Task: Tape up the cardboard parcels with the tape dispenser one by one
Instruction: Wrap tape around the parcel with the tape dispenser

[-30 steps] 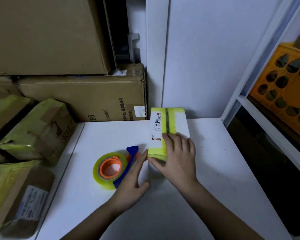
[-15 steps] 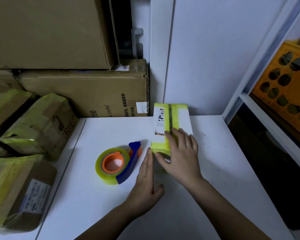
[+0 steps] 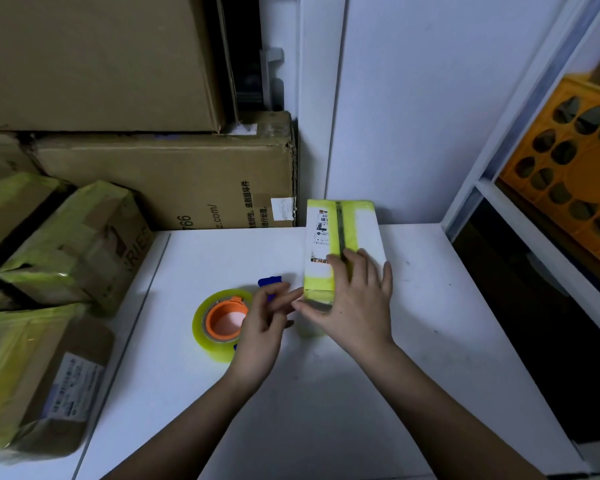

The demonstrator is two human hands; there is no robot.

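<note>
A: Two hands are on the white table [image 3: 430, 341]. The right hand [image 3: 359, 303] lies flat, fingers straight, on the near end of the yellow-taped parcel [image 3: 343, 237].

B: And the left hand [image 3: 260, 327]?

A: Its fingers are loosely bent and hold nothing; the fingertips reach the parcel's near corner. Just left of it lies the tape dispenser [image 3: 222, 322]. Three taped parcels [image 3: 66, 237] stand further left.

Bare table [image 3: 413, 341] right of the parcel [image 3: 357, 233] — stacked boxes [image 3: 167, 181] (left, behind) wall it in.
</note>
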